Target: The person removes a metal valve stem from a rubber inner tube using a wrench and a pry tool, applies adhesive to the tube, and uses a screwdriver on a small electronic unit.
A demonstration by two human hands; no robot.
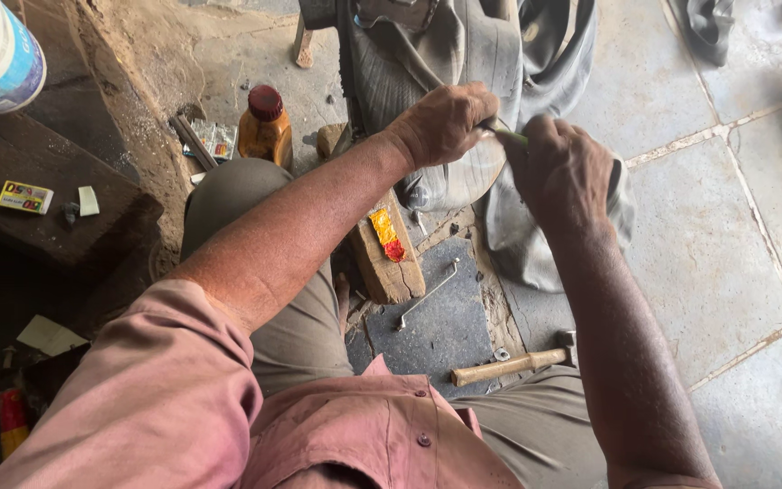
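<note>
left hand (445, 122) pins a grey, dusty, creased rubber inner tube (463, 172) draped over the wooden block (386, 254), right hand (563, 172) clenched on a thin green-handled tool (510, 136) touching the tube, hammer (513, 365) lying well below the block.

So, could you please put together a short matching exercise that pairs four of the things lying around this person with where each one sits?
Things:
1. wooden-handled hammer
2. amber plastic bottle with a dark red cap
3. bent metal hook rod
4. small yellow printed box

Places:
A. on the dark wooden block at the left
B. on the floor close to the person's right knee
C. on the dark mat beside the wooden block smeared with red and yellow
D. upright on the floor beyond the left knee

Pairs: 1-B, 2-D, 3-C, 4-A
</note>
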